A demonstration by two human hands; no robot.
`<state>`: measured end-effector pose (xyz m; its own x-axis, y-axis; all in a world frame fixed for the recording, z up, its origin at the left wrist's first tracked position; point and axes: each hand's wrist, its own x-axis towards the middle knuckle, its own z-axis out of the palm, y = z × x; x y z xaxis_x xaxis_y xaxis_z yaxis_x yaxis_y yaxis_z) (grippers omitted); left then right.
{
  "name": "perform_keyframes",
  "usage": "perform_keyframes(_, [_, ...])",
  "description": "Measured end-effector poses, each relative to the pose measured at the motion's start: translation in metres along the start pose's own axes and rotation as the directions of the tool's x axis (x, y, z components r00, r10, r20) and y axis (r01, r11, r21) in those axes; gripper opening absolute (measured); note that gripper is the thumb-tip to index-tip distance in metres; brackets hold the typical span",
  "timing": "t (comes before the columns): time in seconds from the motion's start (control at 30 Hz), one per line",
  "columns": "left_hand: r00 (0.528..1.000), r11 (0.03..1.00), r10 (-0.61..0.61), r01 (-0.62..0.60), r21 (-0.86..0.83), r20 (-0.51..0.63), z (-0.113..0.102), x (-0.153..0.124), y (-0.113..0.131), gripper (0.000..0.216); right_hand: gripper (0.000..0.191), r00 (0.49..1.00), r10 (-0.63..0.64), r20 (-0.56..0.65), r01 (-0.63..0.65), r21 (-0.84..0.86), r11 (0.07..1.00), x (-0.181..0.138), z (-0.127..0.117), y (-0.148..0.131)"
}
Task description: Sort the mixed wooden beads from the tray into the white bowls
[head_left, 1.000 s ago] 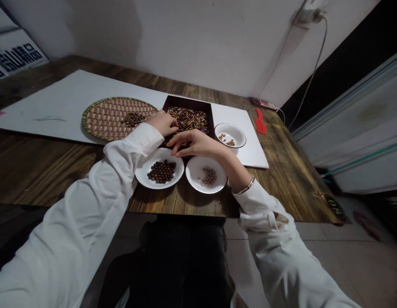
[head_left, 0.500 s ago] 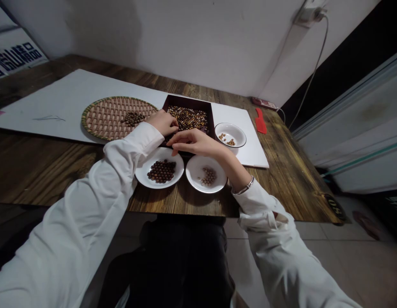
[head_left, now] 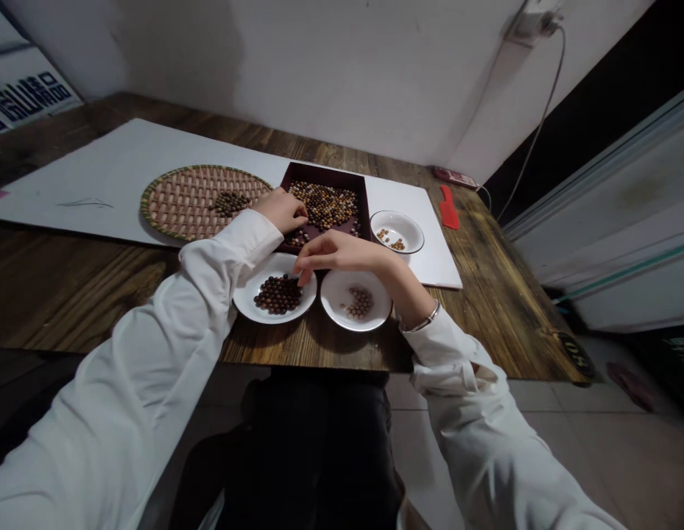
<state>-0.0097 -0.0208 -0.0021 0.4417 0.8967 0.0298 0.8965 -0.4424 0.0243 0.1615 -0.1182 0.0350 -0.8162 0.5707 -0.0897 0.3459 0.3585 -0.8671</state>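
Note:
A dark rectangular tray [head_left: 364, 193] holds a heap of mixed brown and tan beads [head_left: 324, 204]. My left hand [head_left: 283, 210] rests at the tray's near left corner, fingers curled among the beads. My right hand [head_left: 335, 252] hovers over the right rim of a white plate [head_left: 247, 296] of dark brown beads [head_left: 277, 293], fingertips pinched together and pointing down; what they hold is too small to see. A second white plate [head_left: 337, 303] beside it carries a few lighter beads [head_left: 361, 301].
A round woven tray [head_left: 179, 200] with a small bead pile lies to the left on a white board [head_left: 104, 177]. A small white bowl [head_left: 411, 230] with a few tan beads sits right of the dark tray. A red comb [head_left: 448, 208] lies further right.
My right hand has drawn back from the dark tray toward me and now hangs over the plate of dark beads. My left hand has stayed in place.

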Motion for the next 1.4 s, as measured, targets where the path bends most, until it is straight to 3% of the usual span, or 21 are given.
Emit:
perform_keyframes(0.43, [0.999, 1.0, 0.017, -0.016, -0.026, 0.045, -0.001, 0.001, -0.003, 0.043, 0.023, 0.998, 0.055, -0.009, -0.055, 0.078, 0.995, 0.004, 0.002, 0.006])
perform_keyframes(0.93, [1.0, 0.999, 0.009, -0.01, -0.046, -0.01, 0.003, 0.002, -0.005, 0.039, 0.021, 0.997, 0.016, -0.074, 0.004, 0.26, 0.965, 0.003, -0.003, 0.009])
perform_keyframes(1.1, [1.0, 1.0, 0.006, -0.006, -0.023, 0.021, -0.003, -0.001, -0.001, 0.043, 0.012, 0.978, 0.047, -0.205, -0.001, 0.22, 0.975, 0.003, -0.006, 0.009])
perform_keyframes(1.23, [1.0, 1.0, -0.011, 0.011, -0.004, -0.005, -0.002, -0.002, 0.001, 0.041, 0.017, 0.951, 0.078, -0.298, -0.054, 0.091, 0.994, 0.01, -0.005, 0.022])
perform_keyframes(1.4, [1.0, 1.0, 0.001, -0.001, 0.003, -0.011, 0.0, -0.001, 0.0, 0.04, 0.03, 0.969, 0.054, -0.241, -0.08, -0.102, 0.992, 0.018, -0.005, 0.034])
